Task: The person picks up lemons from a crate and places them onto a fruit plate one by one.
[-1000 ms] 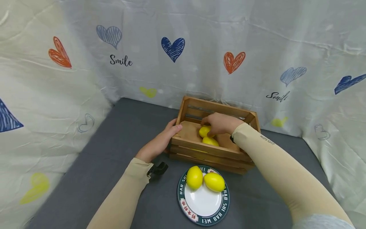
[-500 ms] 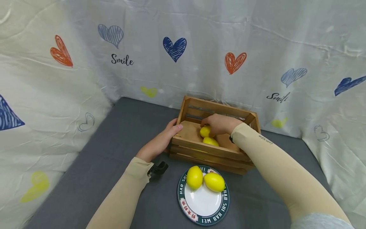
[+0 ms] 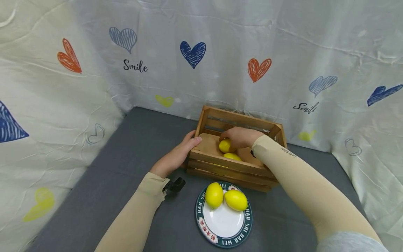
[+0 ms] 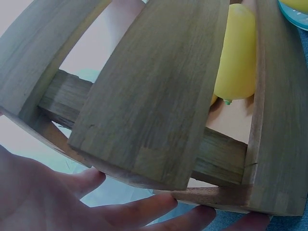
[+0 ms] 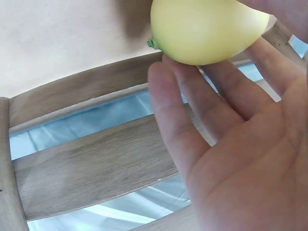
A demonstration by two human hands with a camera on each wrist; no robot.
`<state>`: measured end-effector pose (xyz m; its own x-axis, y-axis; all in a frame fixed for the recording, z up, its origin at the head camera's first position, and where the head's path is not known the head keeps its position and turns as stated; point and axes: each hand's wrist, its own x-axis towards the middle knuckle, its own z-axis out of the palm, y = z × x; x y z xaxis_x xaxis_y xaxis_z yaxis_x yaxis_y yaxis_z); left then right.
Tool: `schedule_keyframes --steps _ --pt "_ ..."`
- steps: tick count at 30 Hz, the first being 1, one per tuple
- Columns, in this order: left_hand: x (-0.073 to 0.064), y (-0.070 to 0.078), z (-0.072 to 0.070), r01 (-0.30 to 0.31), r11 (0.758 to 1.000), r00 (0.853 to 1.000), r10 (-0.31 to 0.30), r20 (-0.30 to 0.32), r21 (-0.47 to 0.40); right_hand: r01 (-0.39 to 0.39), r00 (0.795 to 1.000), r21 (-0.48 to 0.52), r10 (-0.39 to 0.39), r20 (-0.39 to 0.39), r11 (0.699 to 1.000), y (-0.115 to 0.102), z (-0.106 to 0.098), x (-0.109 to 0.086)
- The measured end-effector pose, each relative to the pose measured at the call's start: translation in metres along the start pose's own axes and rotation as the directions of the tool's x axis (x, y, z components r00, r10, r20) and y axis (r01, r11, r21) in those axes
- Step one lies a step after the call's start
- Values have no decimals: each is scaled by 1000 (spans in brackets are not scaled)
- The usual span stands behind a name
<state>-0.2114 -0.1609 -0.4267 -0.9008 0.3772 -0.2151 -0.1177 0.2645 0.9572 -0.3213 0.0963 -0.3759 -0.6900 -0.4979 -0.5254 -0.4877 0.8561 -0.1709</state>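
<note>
A slatted wooden crate (image 3: 231, 172) stands at the back of the table, brown lining on its floor. My left hand (image 3: 173, 157) holds its left end, thumb at the near corner. In the left wrist view the fingertips touch the slats. My right hand (image 3: 240, 137) reaches inside and holds a yellow lemon (image 3: 224, 145) with a green stem tip. Fingers lie under that lemon (image 5: 204, 31) in the right wrist view, the thumb mostly out of frame. Another lemon (image 3: 233, 156) lies close in front, by the front slats, partly hidden.
In front of the crate is a round plate (image 3: 224, 225) with a white middle and a dark green lettered rim. Two lemons, a left one (image 3: 214, 195) and a right one (image 3: 236, 200), sit on it. A white curtain (image 3: 226, 91) with printed hearts hangs behind the crate.
My right hand has shifted slightly nearer and left with the lemon, which covers more of the other lemon. My left hand and the plate stay in place.
</note>
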Motion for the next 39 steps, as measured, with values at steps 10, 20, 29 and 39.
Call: schedule_keyframes --steps 10,20,29,39 --pt "0 0 0 11 1000 1000 -11 5 -14 28 997 -15 -29 -67 999 3 -2 -7" --pt "-2 0 -1 12 1000 1000 -12 7 -5 58 984 -18 -60 -168 998 1 -8 -40" --pt "-2 1 0 52 998 999 -51 14 -22 45 968 -46 -55 -246 998 -18 -10 -101" --pt "2 -1 0 56 998 998 -55 13 -5 15 938 -94 -46 -344 996 -34 -10 -153"
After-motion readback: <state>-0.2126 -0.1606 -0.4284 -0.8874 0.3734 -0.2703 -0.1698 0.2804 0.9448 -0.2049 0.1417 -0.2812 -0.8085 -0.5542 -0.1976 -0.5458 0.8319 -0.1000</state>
